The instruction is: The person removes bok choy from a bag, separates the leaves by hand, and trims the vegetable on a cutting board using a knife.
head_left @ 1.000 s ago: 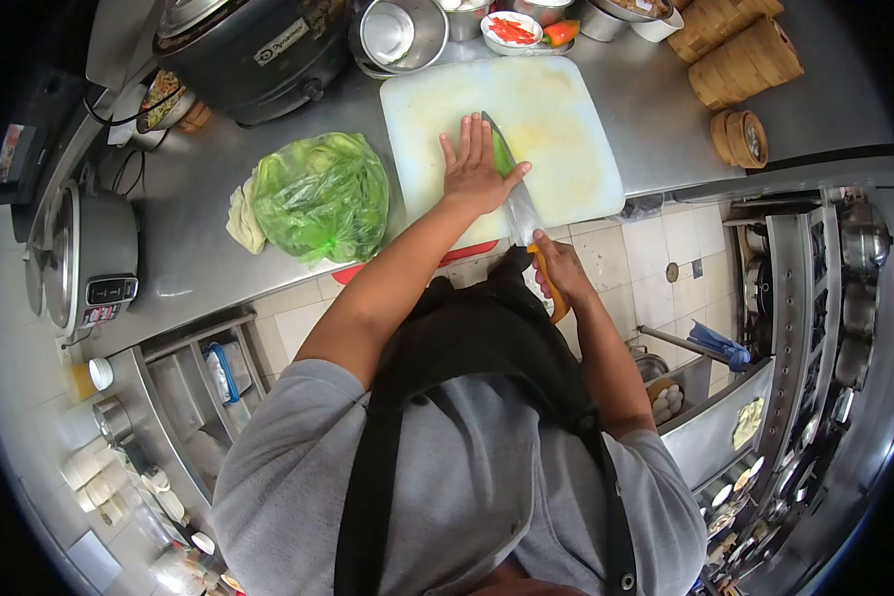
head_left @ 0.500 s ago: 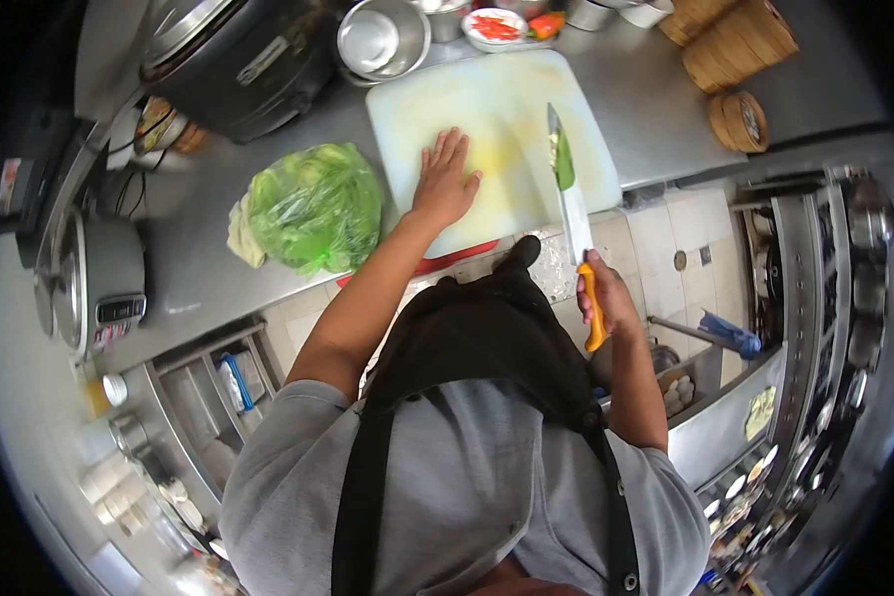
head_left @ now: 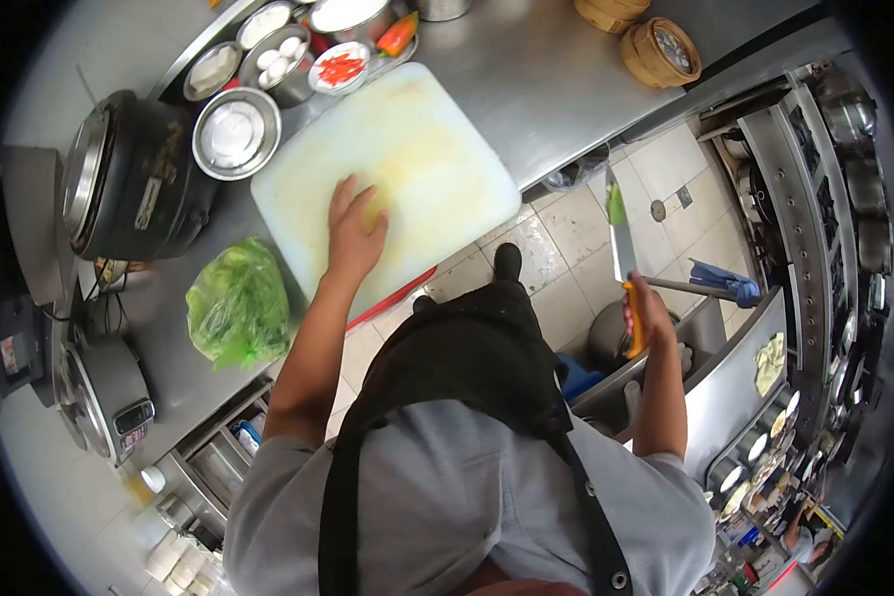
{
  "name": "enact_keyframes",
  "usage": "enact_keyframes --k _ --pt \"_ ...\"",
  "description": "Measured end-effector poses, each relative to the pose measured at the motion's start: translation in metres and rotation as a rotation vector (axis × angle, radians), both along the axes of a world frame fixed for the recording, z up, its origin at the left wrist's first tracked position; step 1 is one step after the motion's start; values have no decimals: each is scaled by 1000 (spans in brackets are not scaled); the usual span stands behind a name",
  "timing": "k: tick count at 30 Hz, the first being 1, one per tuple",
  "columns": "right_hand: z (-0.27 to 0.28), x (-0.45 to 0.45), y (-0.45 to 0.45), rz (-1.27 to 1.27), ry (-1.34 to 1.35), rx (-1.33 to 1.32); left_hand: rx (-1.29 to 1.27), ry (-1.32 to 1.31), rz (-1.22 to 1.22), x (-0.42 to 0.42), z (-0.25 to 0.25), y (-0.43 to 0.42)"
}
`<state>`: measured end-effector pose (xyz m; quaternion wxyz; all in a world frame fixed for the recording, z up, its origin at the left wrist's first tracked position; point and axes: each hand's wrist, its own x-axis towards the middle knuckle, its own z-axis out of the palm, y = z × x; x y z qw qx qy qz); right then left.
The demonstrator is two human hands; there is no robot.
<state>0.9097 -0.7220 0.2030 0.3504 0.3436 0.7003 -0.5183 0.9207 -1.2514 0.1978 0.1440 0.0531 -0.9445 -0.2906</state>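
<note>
My left hand (head_left: 357, 230) rests with its fingers apart on the lower left part of the white cutting board (head_left: 427, 149). Nothing shows in it. Away from the board, over the floor at the right, my right hand (head_left: 646, 313) is wrapped round the orange handle of a knife (head_left: 622, 243). The blade points away from me, with a green vegetable piece (head_left: 616, 205) lying on it. A green plastic bag of leafy vegetables (head_left: 236, 306) sits on the steel counter, left of the board.
Behind the board stand a steel bowl (head_left: 236, 134), a bowl of red strips (head_left: 339, 68) and an orange-red pepper (head_left: 398, 35). Bamboo steamers (head_left: 661, 52) are at the back right, a black cooker (head_left: 139, 179) at the left. A rail with a blue cloth (head_left: 723, 282) juts out at the right.
My right hand has carried the knife and the green piece from the board out to the right. My left hand has come off the blade onto bare board. The view has turned.
</note>
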Motion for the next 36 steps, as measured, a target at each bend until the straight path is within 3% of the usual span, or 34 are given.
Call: enact_keyframes --k 4,6,9,12,14,15,16,17,18,19,20,21,22,23,25,28,29,30,32,33,34,36 --pt "-112 -119 20 156 107 30 163 44 135 -1 23 25" --pt "-237 -186 33 1016 517 630 113 21 192 0 29 36" --pt "-248 -218 -12 924 344 992 173 -49 317 1 46 57" --pt "-245 -203 13 1008 342 983 -145 -86 332 9 60 59" --pt "-212 -167 44 1073 312 970 -39 -28 435 27 55 45" --pt "-230 -146 74 1035 298 985 -66 -33 506 33 66 45" --pt "-192 -138 82 950 80 841 -270 -97 562 46 78 40" --pt "-205 -114 120 1123 259 902 -352 -44 602 64 81 28" --pt "-189 -103 143 1160 492 774 -400 -2 674 78 91 24" --pt "-160 -107 144 1082 458 703 -449 41 749 90 98 23" --pt "-197 -109 173 1005 578 644 -504 90 836 97 103 18" --pt "-218 -123 185 861 385 469 -560 137 921 111 108 13" --pt "-177 -141 154 392 23 158 -622 171 991 123 107 0" --pt "-142 -154 114 296 -28 20 -681 202 1047 133 105 -11" --pt "-176 -176 101 -34 -227 -589 -619 152 1293 149 96 -34" --pt "-212 -185 89 -206 -349 -712 -487 4 1539 159 90 -52" --pt "-212 -181 96 -228 -378 -736 -437 -47 1601 153 92 -56" --pt "-208 -169 110 -242 -402 -758 -585 -62 1562 152 95 -56" --pt "-215 -129 158 -49 -236 -513 -526 53 1471 165 99 -65" --pt "-177 -94 148 -73 116 -242 -495 108 1427 173 99 -70" --pt "-149 -74 138 23 287 -43 -376 93 1525 175 100 -72" --pt "-89 -48 115 244 543 209 -387 166 1438 188 90 -75"
